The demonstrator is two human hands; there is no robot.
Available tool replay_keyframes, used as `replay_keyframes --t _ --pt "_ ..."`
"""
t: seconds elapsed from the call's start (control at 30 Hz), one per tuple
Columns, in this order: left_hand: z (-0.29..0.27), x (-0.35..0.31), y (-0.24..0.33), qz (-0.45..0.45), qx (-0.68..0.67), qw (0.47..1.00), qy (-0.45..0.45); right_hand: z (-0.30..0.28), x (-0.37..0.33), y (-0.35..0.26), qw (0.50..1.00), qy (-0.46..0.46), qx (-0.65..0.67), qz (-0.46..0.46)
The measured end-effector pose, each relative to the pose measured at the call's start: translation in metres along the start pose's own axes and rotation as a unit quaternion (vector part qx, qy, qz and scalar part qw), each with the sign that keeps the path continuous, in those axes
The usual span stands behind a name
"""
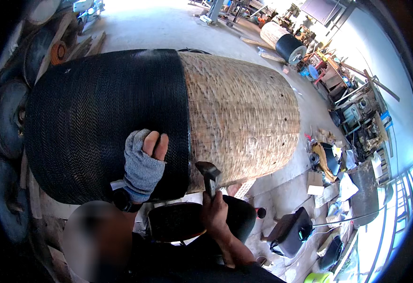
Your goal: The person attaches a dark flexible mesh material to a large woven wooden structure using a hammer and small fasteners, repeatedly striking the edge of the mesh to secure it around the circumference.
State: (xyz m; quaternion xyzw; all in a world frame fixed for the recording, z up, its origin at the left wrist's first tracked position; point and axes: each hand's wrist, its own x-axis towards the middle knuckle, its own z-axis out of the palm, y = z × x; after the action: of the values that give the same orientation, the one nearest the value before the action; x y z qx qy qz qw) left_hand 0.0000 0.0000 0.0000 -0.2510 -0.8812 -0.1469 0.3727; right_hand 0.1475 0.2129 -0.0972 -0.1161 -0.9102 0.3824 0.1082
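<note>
A large barrel-shaped wooden drum (244,108) lies on its side before me. Tightly laid black ribbed strands (98,104) cover its left part, ending in a straight edge near the middle. My left hand (145,162), in a grey glove that leaves two fingers bare, rests with its fingers laid on the black covering, just left of that edge; its thumb is hidden. A dark watch (122,199) is on that wrist. My bare right hand (215,212) grips a hammer (210,173) by the handle. The hammer's head is over the bare wood, low near the edge.
Old tyres (9,111) and planks are stacked at the left. A second, partly black-wrapped drum (289,47) lies at the far right. A black case (289,231), papers and scraps litter the floor at right. Machinery (357,118) stands along the right wall.
</note>
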Motion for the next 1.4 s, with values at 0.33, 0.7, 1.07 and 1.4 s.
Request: replay_keyframes --t 0.33,0.7,1.07,1.4 --pt "-0.007 0.011 0.001 0.002 0.013 1.000 0.021 -0.002 0.003 -0.032 0.998 -0.013 0.049 0.024" --pt "0.006 0.015 0.007 0.001 0.081 0.997 0.014 -0.007 0.007 -0.002 0.998 0.026 0.006 -0.059" --pt "-0.003 -0.048 0.089 -0.041 -0.147 0.988 0.006 -0.028 -0.030 0.013 0.993 -0.023 0.113 0.028" --pt "0.006 -0.078 0.101 -0.063 -0.135 0.986 -0.077 -0.027 -0.037 0.024 0.992 -0.033 0.122 0.019"
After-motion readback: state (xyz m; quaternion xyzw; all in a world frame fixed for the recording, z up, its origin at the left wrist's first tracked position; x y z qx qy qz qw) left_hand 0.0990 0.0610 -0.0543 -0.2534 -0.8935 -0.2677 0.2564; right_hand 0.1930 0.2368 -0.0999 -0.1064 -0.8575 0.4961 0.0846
